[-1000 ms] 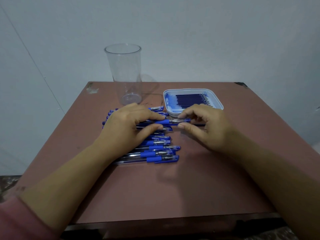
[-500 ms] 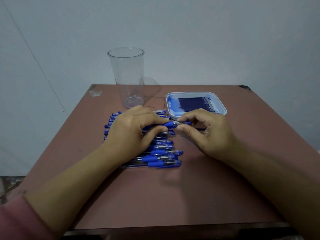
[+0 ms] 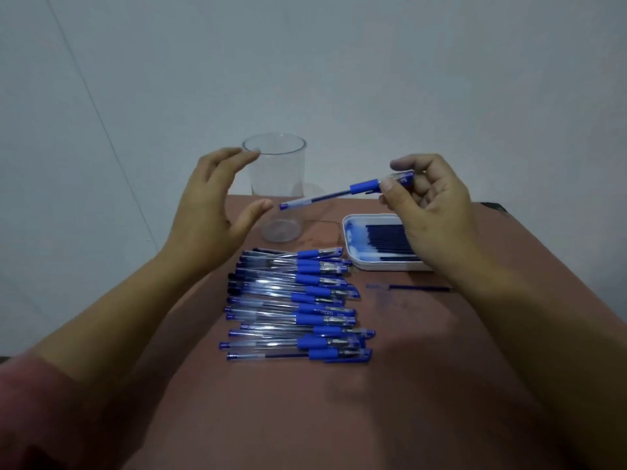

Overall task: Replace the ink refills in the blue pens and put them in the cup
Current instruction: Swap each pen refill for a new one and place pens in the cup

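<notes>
My right hand is raised over the table and pinches one blue pen at its capped end, the pen's tail slanting down to the left. My left hand hovers open just left of that tail, fingers spread, touching nothing. Behind both hands stands a clear plastic cup with nothing in it. Several blue pens lie in a row on the table below the hands. A white tray of dark refills sits at the right, partly hidden by my right wrist.
A single loose refill lies on the reddish-brown table in front of the tray. The table's far edge meets a pale wall just behind the cup. Its left edge runs close to the pen row.
Both hands rose off the pen row. My right hand lifted one pen into the air, and my left hand let go and opened beside it.
</notes>
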